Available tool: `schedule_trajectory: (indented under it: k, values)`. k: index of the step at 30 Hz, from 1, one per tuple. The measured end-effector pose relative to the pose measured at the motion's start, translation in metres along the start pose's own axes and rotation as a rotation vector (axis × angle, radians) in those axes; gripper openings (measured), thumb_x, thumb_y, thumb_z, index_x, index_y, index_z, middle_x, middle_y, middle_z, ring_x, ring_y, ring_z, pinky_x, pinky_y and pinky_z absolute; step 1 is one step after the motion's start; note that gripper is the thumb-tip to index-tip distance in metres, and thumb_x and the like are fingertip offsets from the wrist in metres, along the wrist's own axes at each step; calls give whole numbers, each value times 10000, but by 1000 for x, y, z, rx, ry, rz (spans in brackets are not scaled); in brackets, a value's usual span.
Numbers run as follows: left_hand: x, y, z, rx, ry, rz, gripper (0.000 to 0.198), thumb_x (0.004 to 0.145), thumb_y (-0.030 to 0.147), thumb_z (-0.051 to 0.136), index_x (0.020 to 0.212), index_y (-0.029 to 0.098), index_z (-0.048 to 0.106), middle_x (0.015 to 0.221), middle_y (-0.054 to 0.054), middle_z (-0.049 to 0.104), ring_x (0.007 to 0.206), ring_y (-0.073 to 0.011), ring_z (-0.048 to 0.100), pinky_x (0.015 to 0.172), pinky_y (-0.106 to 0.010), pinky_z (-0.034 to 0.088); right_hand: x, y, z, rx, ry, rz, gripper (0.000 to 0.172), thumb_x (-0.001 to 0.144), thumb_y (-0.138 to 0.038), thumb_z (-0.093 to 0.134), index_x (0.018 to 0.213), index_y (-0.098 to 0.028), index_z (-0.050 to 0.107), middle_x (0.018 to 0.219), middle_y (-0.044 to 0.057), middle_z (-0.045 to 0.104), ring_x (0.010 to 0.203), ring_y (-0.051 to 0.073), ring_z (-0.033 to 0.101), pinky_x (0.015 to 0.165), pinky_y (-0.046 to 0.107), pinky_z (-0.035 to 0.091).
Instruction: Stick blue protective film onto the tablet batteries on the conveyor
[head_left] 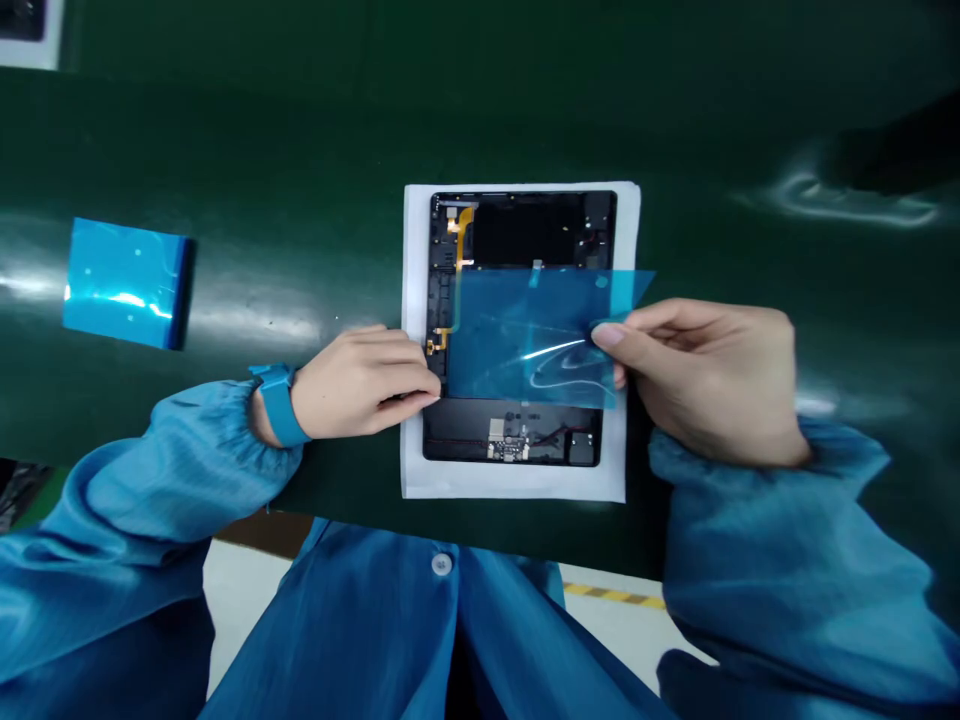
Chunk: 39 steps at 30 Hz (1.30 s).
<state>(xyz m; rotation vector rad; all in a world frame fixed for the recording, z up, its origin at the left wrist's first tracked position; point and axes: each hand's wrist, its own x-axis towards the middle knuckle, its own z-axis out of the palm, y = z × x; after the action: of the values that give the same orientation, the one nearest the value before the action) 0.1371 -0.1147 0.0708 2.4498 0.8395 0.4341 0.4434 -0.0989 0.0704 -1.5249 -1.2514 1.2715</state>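
An opened tablet lies with its inside facing up, showing a dark casing, small boards and an orange flex cable. A clear blue film covers its middle, with its right side sticking out past the casing. My right hand pinches the film's right edge between thumb and fingers, and the film bends and shines near the grip. At the tablet's left edge rests my left hand, its fingers curled and their tips on the rim, close to the film's lower left corner. Its fingertips are partly hidden.
Beneath the tablet is a white sheet on a dark green table. A stack of blue film pieces sits at the left. Part of a white-edged item shows at the top left. A dark, blurred object is at the right.
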Motion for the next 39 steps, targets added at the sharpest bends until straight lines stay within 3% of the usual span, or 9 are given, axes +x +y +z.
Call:
schedule_trajectory:
  k: [4,10,39]
  values:
    - [2,0,0,2,33,39,219,1013,260,515,903,209,697,869,-18,737,796,-159,666,716,-296,501,-2,4,-3,-82,-3,-59,114,744,-227,866,729,-186,761,553,-5,649,439,80,565,453,204,478]
    - [3,0,1,9,97,101,163,996,220,560,889,182,678,846,-9,723,763,-148,651,678,-283,492,-4,4,-4,-162,6,-89,111,753,-260,868,756,-215,766,574,-40,664,448,72,583,447,184,503]
    - [3,0,-1,-1,62,80,117,982,211,585,927,167,677,862,-27,718,784,-155,650,678,-286,486,-2,2,-5,-156,-34,-107,79,774,-253,853,774,-243,775,596,-56,681,463,58,601,457,156,529]
